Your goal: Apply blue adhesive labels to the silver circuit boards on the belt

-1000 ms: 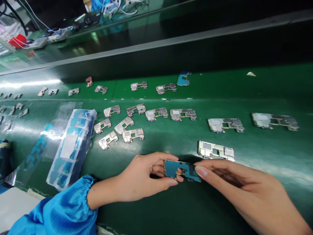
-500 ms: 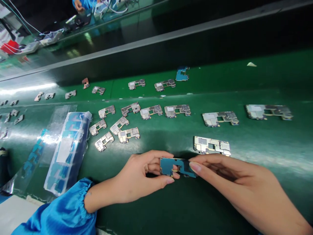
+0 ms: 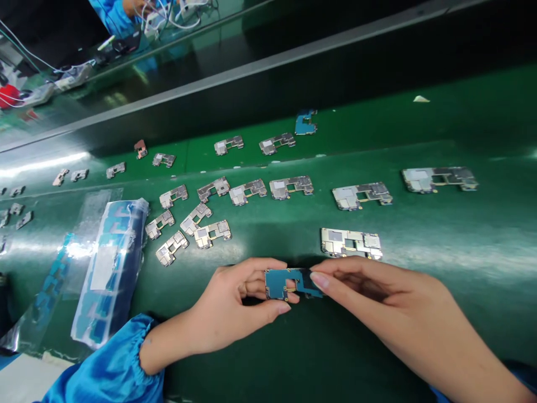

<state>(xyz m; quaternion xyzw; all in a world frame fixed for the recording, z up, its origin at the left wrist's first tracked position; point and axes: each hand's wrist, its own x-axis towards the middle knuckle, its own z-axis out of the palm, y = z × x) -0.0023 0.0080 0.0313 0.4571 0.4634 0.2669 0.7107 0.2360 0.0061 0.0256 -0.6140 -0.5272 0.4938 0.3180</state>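
Observation:
Both my hands hold one small blue circuit board (image 3: 289, 282) just above the green belt (image 3: 461, 235), near its front edge. My left hand (image 3: 235, 305), in a blue sleeve, pinches the board's left end between thumb and fingers. My right hand (image 3: 377, 302) pinches its right end, thumb on top. A silver-shielded board (image 3: 351, 243) lies on the belt right behind my fingers.
Several more shielded boards (image 3: 247, 191) lie in loose rows across the belt, and one blue board (image 3: 305, 123) lies farther back. A clear bag of blue boards (image 3: 109, 267) rests at the left. A grey rail (image 3: 268, 64) runs behind the belt, with a cabled workbench beyond.
The view has drifted so everything sits slightly left and higher. My hands keep the same grip on the blue board, which now appears a little shorter between my fingers.

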